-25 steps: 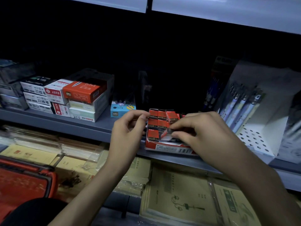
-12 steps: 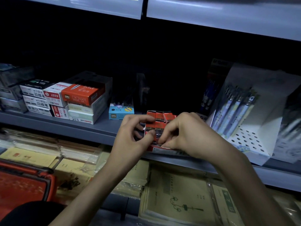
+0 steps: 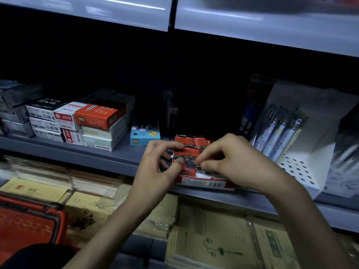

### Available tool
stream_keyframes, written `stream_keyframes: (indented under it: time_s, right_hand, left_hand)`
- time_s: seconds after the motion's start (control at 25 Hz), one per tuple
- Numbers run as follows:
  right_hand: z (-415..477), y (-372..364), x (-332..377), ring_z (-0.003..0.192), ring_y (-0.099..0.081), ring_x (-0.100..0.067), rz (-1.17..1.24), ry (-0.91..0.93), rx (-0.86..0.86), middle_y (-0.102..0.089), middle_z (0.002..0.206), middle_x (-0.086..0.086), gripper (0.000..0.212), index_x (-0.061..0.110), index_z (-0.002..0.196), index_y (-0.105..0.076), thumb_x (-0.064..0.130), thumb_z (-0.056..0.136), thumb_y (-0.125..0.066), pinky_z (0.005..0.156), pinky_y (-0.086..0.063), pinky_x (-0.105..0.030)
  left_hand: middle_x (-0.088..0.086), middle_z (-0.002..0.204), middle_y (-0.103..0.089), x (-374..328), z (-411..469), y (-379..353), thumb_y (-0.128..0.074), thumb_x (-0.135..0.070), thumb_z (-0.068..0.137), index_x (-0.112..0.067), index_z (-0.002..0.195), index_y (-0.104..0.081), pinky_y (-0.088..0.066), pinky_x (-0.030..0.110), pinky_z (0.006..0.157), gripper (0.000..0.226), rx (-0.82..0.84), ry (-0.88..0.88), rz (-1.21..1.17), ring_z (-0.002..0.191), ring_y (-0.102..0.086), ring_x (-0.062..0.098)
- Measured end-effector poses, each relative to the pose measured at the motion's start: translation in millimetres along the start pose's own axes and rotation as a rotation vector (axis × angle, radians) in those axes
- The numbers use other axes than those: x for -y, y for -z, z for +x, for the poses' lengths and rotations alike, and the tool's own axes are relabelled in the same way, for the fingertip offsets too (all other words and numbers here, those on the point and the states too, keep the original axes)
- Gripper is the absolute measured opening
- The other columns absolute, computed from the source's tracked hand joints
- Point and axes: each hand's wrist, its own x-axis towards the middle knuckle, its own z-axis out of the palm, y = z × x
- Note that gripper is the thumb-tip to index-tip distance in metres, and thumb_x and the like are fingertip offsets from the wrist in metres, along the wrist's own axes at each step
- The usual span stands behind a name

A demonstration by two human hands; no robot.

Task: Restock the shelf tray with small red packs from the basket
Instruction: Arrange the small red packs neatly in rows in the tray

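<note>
Compared with 0.5 s earlier, both hands had shifted little: they remained together over the front of the tray, and the left thumb had come down onto the front pack.

Largest in view was the grey shelf (image 3: pixel 108 158), which carried all stock at hand level. Below it lay a lower tier of wrapped yellow notebooks (image 3: pixel 211 239). At the lower left corner sat the red basket (image 3: pixel 25 222), well apart from the hands; its contents could not be made out.

On the shelf at right stood a white perforated pen display (image 3: pixel 303 152) holding upright pens. At left was a stack of pen boxes (image 3: pixel 77 123), topped by an orange box. Just beside the stack stood a small blue Deli box (image 3: pixel 144 137).

The red shelf tray (image 3: pixel 204 183) sat at the shelf's front edge, between the blue box and the pen display. Small red packs (image 3: pixel 191 146) stood in rows inside it, filling the rear part.

The left hand (image 3: pixel 157 169) was positioned at the tray's left side, thumb and index finger pinched on a front pack. The right hand (image 3: pixel 233 162) met it from the right, fingertips closed on the same front row. Whether both hands gripped 1 pack or 2 adjoining packs could not be told.
</note>
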Motion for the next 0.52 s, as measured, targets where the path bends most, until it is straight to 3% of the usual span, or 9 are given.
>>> stream_keyframes:
  time_s: [0.16,0.32,0.4,0.52]
  right_hand:
    - [4.2,-3.6,0.0,0.068,-0.065,-0.001,0.023,-0.054,-0.341,-0.07,0.073,0.012,0.004,0.031,0.088,-0.077,0.031,0.087,-0.08,0.064,-0.054,-0.021]
    - [12.8,-21.4,7.2,0.081,-0.065,-0.014,-0.15,-0.184,-0.432,-0.067,0.085,0.007,0.042,0.026,0.094,-0.068,0.063,0.076,-0.078,0.07,-0.055,-0.034]
    - [16.5,-26.9,6.1,0.087,-0.066,-0.019,-0.216,-0.206,-0.435,-0.068,0.091,0.004,0.042,0.021,0.097,-0.071,0.059,0.081,-0.075,0.072,-0.054,-0.034]
    - [13.9,-24.8,4.2,0.086,-0.067,-0.015,-0.189,-0.184,-0.421,-0.07,0.094,0.006,0.027,0.025,0.105,-0.075,0.045,0.087,-0.073,0.072,-0.056,-0.034]
  left_hand:
    - [-0.003,0.11,-0.054,-1.7,0.5,-2.2,-0.067,-0.011,0.097,-0.03,0.113,-0.071,-0.051,0.016,0.073,0.025,-0.037,-0.004,-0.018,0.085,-0.059,0.01]
    - [-0.001,0.112,-0.061,-1.2,2.0,-1.8,-0.065,-0.009,0.097,-0.026,0.11,-0.072,-0.054,0.019,0.075,0.022,-0.076,-0.022,-0.041,0.091,-0.062,0.012]
    - [0.001,0.11,-0.064,-0.3,2.5,-2.0,-0.065,-0.009,0.097,-0.026,0.109,-0.072,-0.057,0.024,0.076,0.022,-0.081,-0.015,-0.071,0.09,-0.064,0.014]
    - [0.002,0.109,-0.066,1.2,3.3,-1.1,-0.064,-0.007,0.098,-0.026,0.107,-0.073,-0.057,0.026,0.075,0.022,-0.097,-0.009,-0.092,0.09,-0.065,0.017]
